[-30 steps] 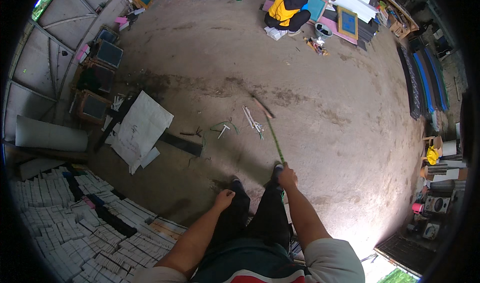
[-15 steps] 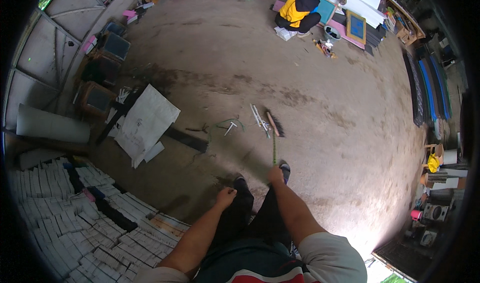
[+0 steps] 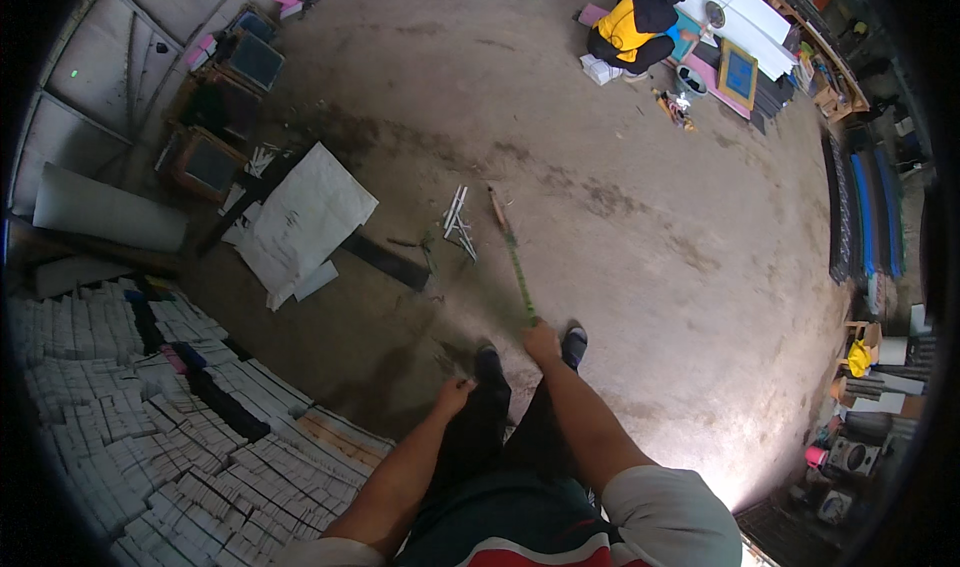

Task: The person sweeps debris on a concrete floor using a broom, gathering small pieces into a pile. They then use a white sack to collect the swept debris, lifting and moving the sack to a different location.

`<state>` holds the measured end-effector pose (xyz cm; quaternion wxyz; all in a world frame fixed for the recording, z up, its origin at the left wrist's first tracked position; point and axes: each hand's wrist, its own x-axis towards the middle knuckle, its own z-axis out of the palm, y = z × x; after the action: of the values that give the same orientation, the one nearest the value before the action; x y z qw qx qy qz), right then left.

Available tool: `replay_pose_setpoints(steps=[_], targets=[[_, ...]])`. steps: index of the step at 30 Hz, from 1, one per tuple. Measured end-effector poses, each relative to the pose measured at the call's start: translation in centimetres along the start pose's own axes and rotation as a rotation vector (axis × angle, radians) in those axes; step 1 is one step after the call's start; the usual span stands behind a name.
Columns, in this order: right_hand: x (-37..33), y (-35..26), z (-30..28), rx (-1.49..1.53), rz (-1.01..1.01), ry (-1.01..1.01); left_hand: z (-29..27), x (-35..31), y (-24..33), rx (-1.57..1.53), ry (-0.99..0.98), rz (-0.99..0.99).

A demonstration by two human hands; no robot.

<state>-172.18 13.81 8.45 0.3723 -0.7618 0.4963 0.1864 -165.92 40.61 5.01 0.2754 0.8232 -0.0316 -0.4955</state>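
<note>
A person's right hand (image 3: 542,339) closes around the green handle of a broom (image 3: 521,282) above the middle of a bare, stained floor (image 3: 660,297). The broom slants forward and slightly left, away from the shoes (image 3: 575,345), its narrow reddish-brown head (image 3: 498,207) at the far end; the bristles are hard to make out. The left hand (image 3: 455,395) hangs over the left leg with fingers partly curled; how tightly they close, and whether they hold anything, cannot be told.

Just left of the broom head, apart from it, thin white strips (image 3: 457,225) lie in a loose cluster. Farther toward the floor's left edge, a large whitish sheet (image 3: 310,217) is spread beside a flat dark strip (image 3: 385,260). Dense rows of white stacks (image 3: 200,437) fill the near left corner, while a pale roll (image 3: 110,207) and framed panels (image 3: 255,62) line the left edge.

Near the far right corner, a co-worker in a yellow and black jacket (image 3: 625,32) sits low beside a bucket (image 3: 690,82) and a yellow-edged frame with a blue panel (image 3: 738,75). Long black and blue lengths (image 3: 862,207) lie side by side along the right edge.
</note>
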Motion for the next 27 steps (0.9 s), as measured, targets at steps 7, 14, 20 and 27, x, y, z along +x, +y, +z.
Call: replay_pose_setpoints(steps=[7,14,20,27], targets=[[-4.5,9.8,-6.7,-0.014,0.396,0.157,-1.2,0.0,0.8,-0.005,0.013,0.060],[-2.1,20.9,-7.1,0.026,0.616,0.280,-1.1,-1.3,2.7,0.058,-0.079,-0.028],[-0.2,20.7,-1.8,0.162,0.577,0.241,-0.2,-0.2,3.6,0.212,-0.117,0.030],[-5.5,17.0,0.7,0.297,0.358,0.170,1.9,0.8,6.8,0.143,-0.163,0.144]])
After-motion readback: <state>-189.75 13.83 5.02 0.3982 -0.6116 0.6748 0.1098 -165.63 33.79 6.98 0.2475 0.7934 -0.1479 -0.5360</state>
